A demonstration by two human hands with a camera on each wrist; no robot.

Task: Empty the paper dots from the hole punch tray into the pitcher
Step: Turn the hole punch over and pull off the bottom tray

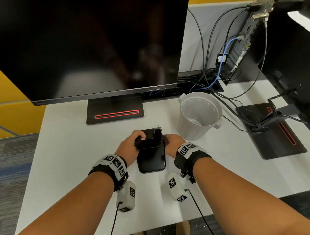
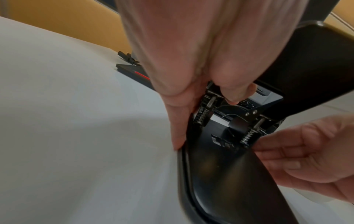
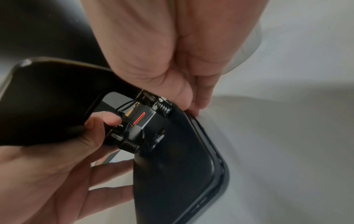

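The black hole punch (image 1: 151, 155) lies on the white table (image 1: 69, 163), its handle end toward the monitor. My left hand (image 1: 140, 140) grips its left side, with the thumb over the handle. In the left wrist view my left hand (image 2: 206, 121) has fingers along the base edge of the hole punch (image 2: 226, 174) and the thumb at the spring mechanism. My right hand (image 1: 167, 140) pinches the right edge of the base. The right wrist view shows my right hand (image 3: 189, 106) at the rim of the hole punch (image 3: 172, 166). The white pitcher (image 1: 199, 115) stands upright to the right. No paper dots show inside the punch.
A large dark monitor (image 1: 86, 44) and its stand (image 1: 114, 110) rise behind the punch. A second stand (image 1: 273, 134), cables (image 1: 230, 98) and a small computer (image 1: 242, 46) crowd the right side. White specks lie on the floor (image 1: 171, 233) by the table's front edge.
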